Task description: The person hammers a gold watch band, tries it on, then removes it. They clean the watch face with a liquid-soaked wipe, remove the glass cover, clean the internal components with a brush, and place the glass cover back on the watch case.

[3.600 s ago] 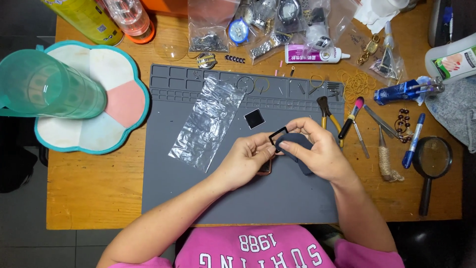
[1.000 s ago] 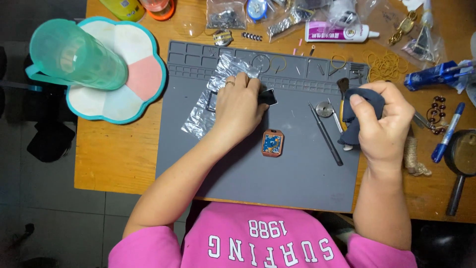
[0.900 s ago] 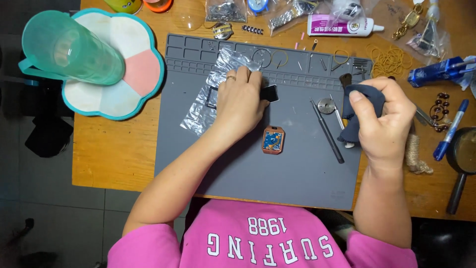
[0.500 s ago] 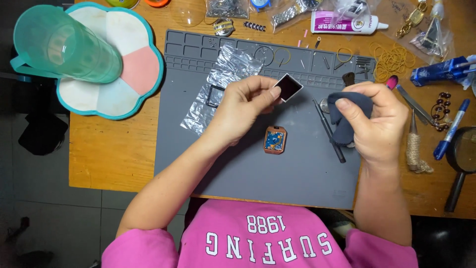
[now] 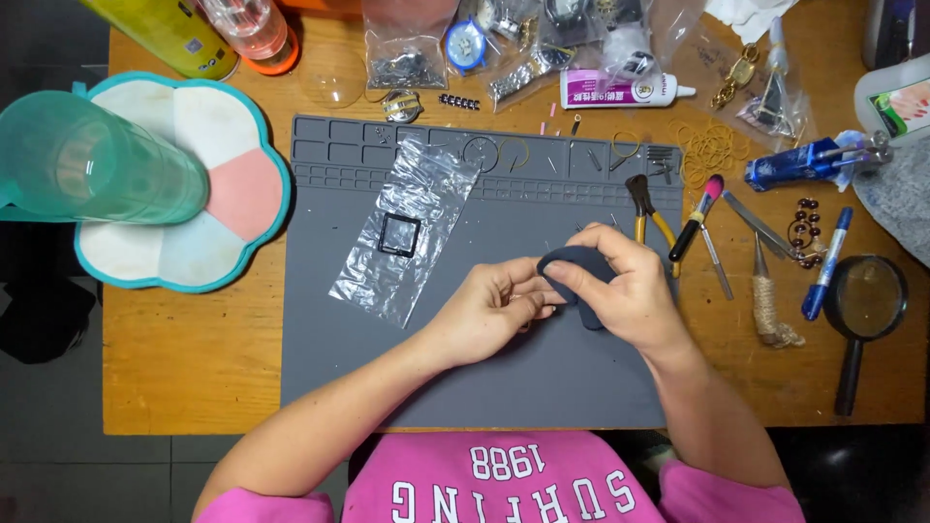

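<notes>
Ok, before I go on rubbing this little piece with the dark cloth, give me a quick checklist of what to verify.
1. Dark cloth gripped in right hand: ok.
2. Left hand fingertips meet the cloth: ok.
3. Small piece between the fingers: cannot tell, hidden.
4. Both hands over the grey mat: ok.
5. Black square frame lies apart on the plastic bag: ok.
6. Pliers lie near the right hand, not touching: ok.

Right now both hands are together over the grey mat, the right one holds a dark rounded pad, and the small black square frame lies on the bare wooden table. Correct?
Not quite. The head view shows the small black square frame lying on the clear plastic bag on the grey mat, not on bare wood. The rest holds: the left hand and right hand meet over the mat, the right holding the dark rounded pad.
</notes>
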